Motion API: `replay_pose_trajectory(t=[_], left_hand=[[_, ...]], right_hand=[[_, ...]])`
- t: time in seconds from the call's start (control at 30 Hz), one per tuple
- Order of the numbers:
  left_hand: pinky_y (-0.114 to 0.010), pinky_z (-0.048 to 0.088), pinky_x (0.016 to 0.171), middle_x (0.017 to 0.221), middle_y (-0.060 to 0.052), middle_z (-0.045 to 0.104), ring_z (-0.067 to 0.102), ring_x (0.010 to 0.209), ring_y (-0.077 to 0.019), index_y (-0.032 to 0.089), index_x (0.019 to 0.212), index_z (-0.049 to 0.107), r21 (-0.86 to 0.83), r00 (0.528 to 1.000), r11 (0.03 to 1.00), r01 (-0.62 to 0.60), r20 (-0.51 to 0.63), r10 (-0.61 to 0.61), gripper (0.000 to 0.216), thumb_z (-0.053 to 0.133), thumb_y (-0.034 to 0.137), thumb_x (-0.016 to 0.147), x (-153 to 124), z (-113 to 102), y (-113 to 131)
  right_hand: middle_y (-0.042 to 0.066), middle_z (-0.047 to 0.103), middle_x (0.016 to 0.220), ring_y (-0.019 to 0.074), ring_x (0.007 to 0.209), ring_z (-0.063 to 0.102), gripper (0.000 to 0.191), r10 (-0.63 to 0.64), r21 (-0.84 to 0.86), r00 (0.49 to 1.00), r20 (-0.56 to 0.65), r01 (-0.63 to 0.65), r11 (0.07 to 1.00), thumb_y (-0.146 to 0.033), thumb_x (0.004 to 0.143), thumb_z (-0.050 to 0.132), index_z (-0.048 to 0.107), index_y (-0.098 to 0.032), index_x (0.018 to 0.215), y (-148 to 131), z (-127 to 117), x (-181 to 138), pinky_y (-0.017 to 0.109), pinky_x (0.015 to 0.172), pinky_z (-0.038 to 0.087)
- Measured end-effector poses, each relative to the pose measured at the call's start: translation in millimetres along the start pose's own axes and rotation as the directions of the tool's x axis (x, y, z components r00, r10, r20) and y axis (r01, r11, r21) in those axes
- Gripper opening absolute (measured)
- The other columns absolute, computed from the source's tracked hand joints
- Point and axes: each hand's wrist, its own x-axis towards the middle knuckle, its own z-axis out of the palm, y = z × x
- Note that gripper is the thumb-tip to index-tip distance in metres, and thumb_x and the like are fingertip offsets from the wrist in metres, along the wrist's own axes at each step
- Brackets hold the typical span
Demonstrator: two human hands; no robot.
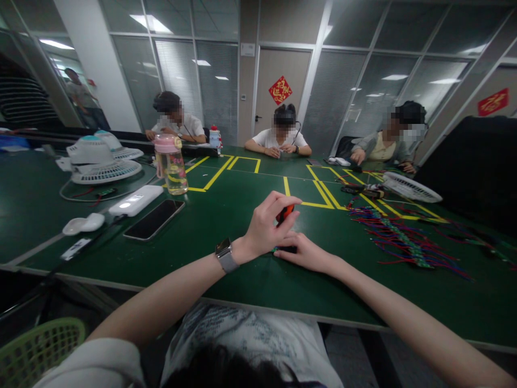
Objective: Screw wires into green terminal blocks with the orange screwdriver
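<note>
My left hand (267, 225), with a watch on its wrist, is closed in a pinch round a small orange and black tool (284, 214) held just above the green table (226, 215). My right hand (305, 251) lies low on the table right beneath it, fingers curled over a small dark object (286, 249) that is mostly hidden. The two hands touch or nearly touch. A spread of coloured wires (398, 237) lies to the right of my hands.
At the left stand a black phone (154, 219), a white power bank (135, 200), a pink-lidded bottle (172, 164) and small fans (100, 161). Another fan (410, 187) lies at the right. Three people sit along the far side. A green basket (36, 347) sits below left.
</note>
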Motion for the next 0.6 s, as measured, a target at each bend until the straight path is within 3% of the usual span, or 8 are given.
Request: replay_pose_trajectory(t=[0.6], left_hand=[[-0.026,0.047,0.068,0.087,-0.002,0.058,0.055,0.078,-0.0129,0.019,0.107,0.059,0.004,1.000,1.000,0.009,0.005,-0.010,0.016,0.055,0.018,0.092,-0.2,0.0,0.4]], right_hand=[[0.008,0.073,0.107,0.0224,0.101,0.067,0.026,-0.005,0.005,1.000,-0.001,0.005,1.000,-0.030,0.092,0.061,0.072,-0.022,0.114,1.2,0.7,-1.0,0.036,0.095,0.051]])
